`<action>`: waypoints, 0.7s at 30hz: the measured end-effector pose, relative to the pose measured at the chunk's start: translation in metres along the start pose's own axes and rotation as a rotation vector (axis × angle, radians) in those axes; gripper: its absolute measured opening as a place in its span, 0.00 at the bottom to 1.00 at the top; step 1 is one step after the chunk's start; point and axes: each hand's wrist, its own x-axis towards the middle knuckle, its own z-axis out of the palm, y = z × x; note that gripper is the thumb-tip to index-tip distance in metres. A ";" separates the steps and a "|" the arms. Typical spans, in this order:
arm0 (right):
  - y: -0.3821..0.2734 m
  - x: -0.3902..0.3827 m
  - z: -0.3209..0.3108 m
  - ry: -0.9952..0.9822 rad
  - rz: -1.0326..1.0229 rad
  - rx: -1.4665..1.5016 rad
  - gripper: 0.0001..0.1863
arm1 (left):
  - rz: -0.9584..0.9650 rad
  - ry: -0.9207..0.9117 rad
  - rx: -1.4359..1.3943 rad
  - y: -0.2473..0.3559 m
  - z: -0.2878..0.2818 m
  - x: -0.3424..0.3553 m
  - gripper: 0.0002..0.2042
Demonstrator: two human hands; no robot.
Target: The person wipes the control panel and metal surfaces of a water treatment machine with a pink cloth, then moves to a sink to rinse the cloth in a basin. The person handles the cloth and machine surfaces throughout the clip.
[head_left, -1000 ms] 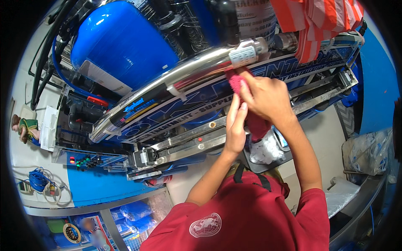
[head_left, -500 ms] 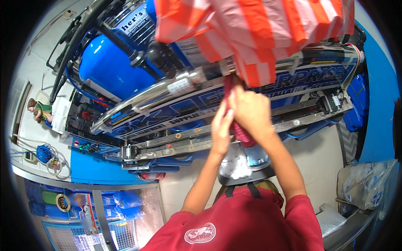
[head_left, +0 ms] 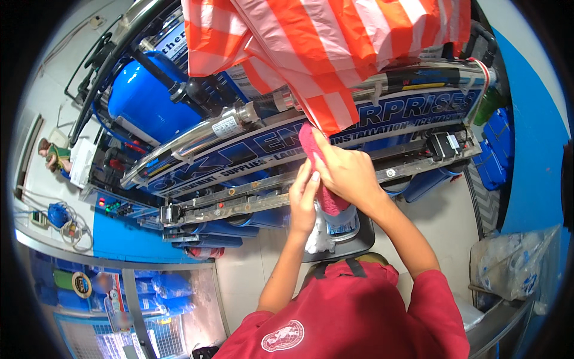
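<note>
A dark red cloth (head_left: 332, 202) is bunched up in front of my chest. One end of it sticks up past my fingers, just below an orange-and-white striped plastic sheet or bag (head_left: 335, 54). My right hand (head_left: 348, 173) wraps round the cloth from the right. On the other side my left hand (head_left: 304, 197) presses its thumb and fingers against the cloth. Behind both hands runs a lettered sign panel (head_left: 412, 110) fixed to a metal frame, with a shiny steel tube (head_left: 206, 134) along its top. What lies inside the cloth, if anything, is hidden.
A blue tank (head_left: 143, 96) and black pipes stand at the far left. Blue cylinders (head_left: 430, 182) hang under the frame's lower rail (head_left: 239, 194). A dark seat (head_left: 359, 239) holding a clear plastic package is below my hands. Plastic-wrapped goods (head_left: 508, 263) sit at right.
My hands and the cloth have come down and away from the steel tube. The cloth's hanging end is shorter, and its upper end now shows above my fingers. The whole view has shifted.
</note>
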 end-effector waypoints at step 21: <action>0.059 0.019 0.006 0.484 0.276 -0.005 0.19 | -0.031 -0.289 -0.134 -0.011 0.054 0.048 0.31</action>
